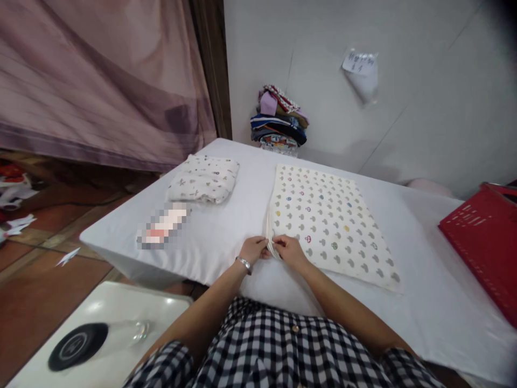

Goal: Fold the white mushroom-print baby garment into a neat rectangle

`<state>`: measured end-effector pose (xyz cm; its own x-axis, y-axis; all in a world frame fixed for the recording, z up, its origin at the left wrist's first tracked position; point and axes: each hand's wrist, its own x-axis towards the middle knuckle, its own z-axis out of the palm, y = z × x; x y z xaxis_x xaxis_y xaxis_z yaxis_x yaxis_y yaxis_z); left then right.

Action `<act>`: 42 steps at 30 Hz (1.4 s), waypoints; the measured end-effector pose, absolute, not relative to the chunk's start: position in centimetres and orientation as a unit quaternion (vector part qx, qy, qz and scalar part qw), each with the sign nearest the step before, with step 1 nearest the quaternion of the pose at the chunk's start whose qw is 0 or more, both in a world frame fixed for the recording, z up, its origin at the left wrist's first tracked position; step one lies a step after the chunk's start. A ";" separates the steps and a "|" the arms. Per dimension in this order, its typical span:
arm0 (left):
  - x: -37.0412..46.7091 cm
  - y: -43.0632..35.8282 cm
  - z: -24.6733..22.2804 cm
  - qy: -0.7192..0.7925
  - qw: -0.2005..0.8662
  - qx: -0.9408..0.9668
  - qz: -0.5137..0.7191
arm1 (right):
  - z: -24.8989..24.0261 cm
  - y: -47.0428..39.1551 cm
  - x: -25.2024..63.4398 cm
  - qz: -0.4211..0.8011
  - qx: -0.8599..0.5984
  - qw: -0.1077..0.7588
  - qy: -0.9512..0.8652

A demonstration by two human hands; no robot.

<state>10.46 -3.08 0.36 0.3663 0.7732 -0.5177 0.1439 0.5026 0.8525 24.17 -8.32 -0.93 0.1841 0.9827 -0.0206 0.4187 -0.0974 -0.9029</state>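
A white cloth with a grey mushroom print [331, 221], folded in layers, lies flat on the white-covered table [238, 231]. Its near left corner is pinched by both of my hands. My left hand [254, 249], with a silver watch or bracelet at the wrist, grips the layered edge from the left. Just to the right, my right hand [288, 250] holds the same corner with thumb and fingers together. Left of the hands rests a second folded cloth [204, 179] with a small print. My fingertips partly hide the corner's edges.
A pixelated flat object [163, 226] lies at the table's left. A red basket [480, 237] stands at the right end. Folded clothes [279, 118] are stacked beyond the far edge. A white stool [109, 334] with a dark round item is at lower left; a pink curtain [100, 81] hangs behind.
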 end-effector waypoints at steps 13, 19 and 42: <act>10.0 -2.4 -0.2 0.504 0.688 0.469 0.227 | -1.3 -7.6 23.2 0.317 -0.669 0.423 -0.522; 10.0 -2.5 -0.1 0.512 0.661 0.503 0.220 | -0.5 -8.2 22.1 0.190 -0.680 0.386 -0.594; 10.7 -1.5 0.0 0.559 0.619 0.524 0.174 | 0.2 -23.3 49.2 0.040 -0.942 0.161 -0.293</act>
<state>10.68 -1.54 0.00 0.3144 0.8006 -0.5100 0.3703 0.3913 0.8425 49.25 -23.26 0.16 0.8255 0.5641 0.0195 0.5385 -0.7767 -0.3266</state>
